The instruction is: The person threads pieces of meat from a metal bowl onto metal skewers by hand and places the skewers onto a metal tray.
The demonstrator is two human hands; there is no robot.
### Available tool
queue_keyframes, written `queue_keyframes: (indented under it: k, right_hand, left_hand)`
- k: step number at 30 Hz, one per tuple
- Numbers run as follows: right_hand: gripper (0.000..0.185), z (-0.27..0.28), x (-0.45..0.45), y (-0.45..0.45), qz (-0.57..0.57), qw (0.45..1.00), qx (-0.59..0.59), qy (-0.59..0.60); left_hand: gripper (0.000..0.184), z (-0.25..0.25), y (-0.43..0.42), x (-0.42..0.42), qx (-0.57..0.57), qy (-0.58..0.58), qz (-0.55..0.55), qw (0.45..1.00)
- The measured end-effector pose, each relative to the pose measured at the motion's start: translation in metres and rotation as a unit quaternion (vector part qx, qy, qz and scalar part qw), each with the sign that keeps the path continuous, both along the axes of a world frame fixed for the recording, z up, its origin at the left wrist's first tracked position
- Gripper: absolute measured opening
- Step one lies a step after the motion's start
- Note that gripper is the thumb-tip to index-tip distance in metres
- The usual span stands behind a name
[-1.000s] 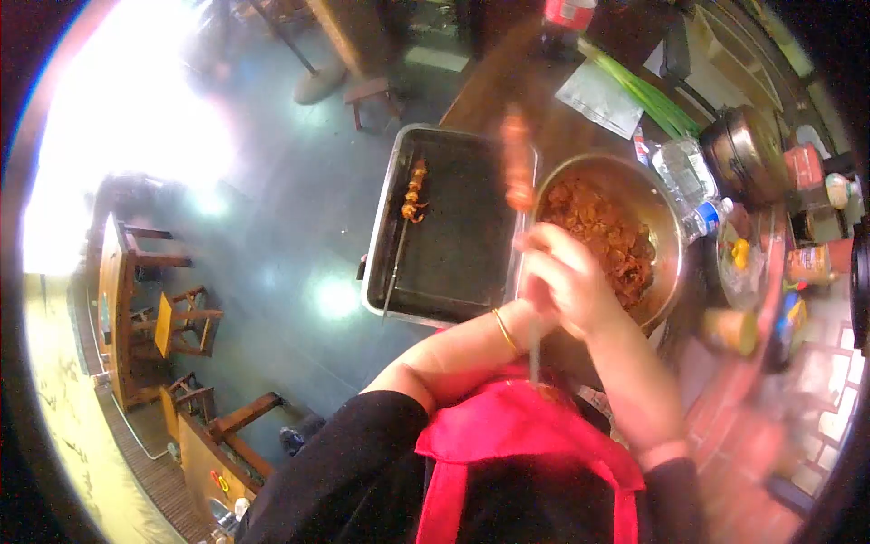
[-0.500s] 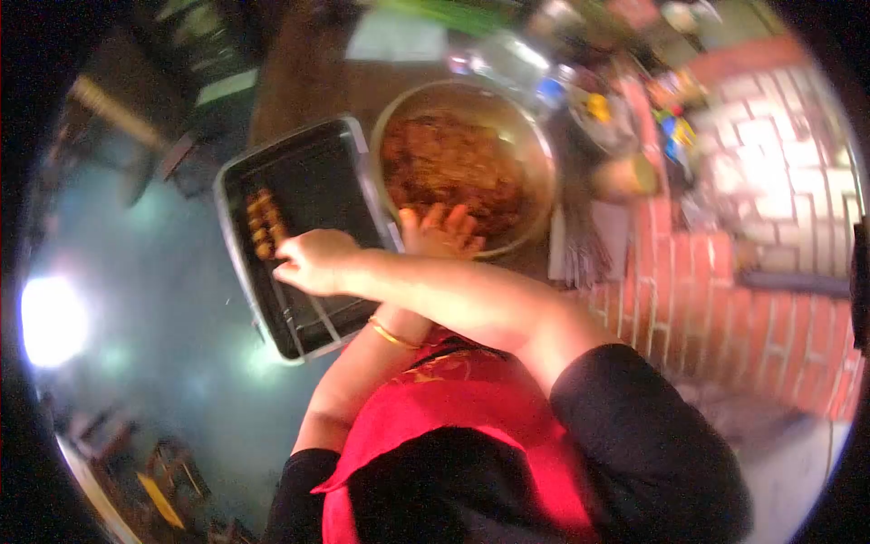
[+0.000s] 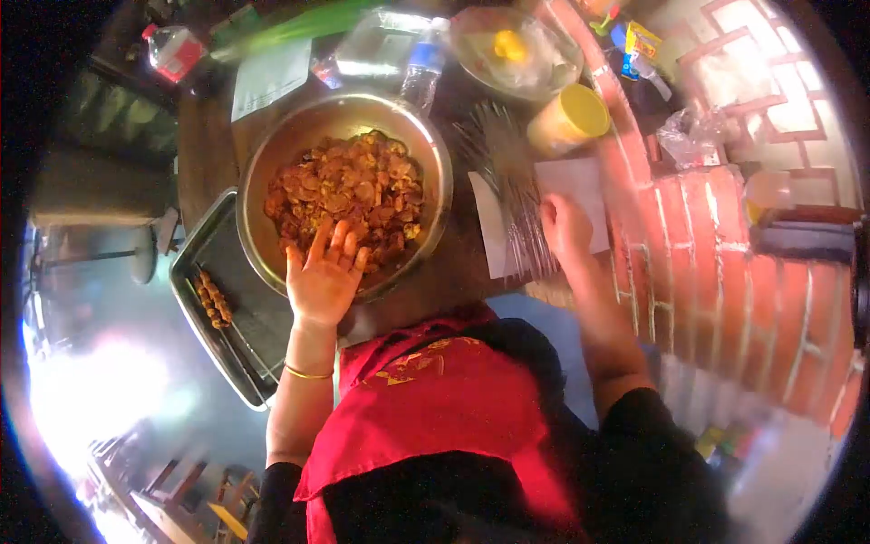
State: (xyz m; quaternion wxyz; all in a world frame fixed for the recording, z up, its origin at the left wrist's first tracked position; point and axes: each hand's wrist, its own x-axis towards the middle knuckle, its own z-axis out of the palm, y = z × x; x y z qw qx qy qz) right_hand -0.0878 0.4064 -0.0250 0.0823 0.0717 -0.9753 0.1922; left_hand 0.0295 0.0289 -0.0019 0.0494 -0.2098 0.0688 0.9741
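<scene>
A large metal bowl (image 3: 439, 195) holds a heap of sauce-coated meat pieces (image 3: 349, 186). My left hand (image 3: 324, 281) is palm up over the bowl's near rim, its stained fingers spread with nothing in them. Far to the right, my right hand (image 3: 567, 227) is closed beside a bundle of thin skewers (image 3: 521, 213) lying on white paper (image 3: 580, 181). Whatever its fingers may pinch is hidden. Left of the bowl, loaded meat skewers (image 3: 213, 299) lie in a dark, light-rimmed tray (image 3: 204, 340).
A yellow-lidded jar (image 3: 571, 122) stands behind the skewers, near a brick wall (image 3: 716, 245). Along the table's back are a water bottle (image 3: 422, 77), a clear plastic container (image 3: 376, 45), a round dish (image 3: 467, 36) and a paper sheet (image 3: 270, 80). A red-capped bottle (image 3: 174, 54) is at the far left.
My right hand has left the skewers in the tray and crossed right to the bare skewer bundle. My left hand stays palm up at the bowl. The view has swung to the right.
</scene>
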Motion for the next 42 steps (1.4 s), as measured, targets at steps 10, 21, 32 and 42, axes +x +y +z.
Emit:
queue_keyframes:
  k: [10,21,32,42]
  right_hand:
    - [0.014,-0.045,-0.040,0.019,0.070,0.995,0.057,-0.047]
    - [0.011,-0.022,-0.036,0.014,0.101,0.993,0.008,-0.053]
    - [0.014,0.015,-0.003,-0.012,0.056,0.986,-0.154,-0.043]
    - [0.029,0.081,0.098,-0.076,0.104,0.837,-0.415,-0.342]
  left_hand:
    - [0.043,0.009,0.016,0.001,-0.122,-0.141,0.125,0.974]
    - [0.019,0.007,0.022,-0.053,-0.919,-0.034,-0.253,0.301]
    - [0.028,0.006,0.033,-0.098,-0.879,0.085,-0.435,0.175]
    - [0.034,0.006,-0.006,-0.056,-0.284,0.020,-0.189,0.940]
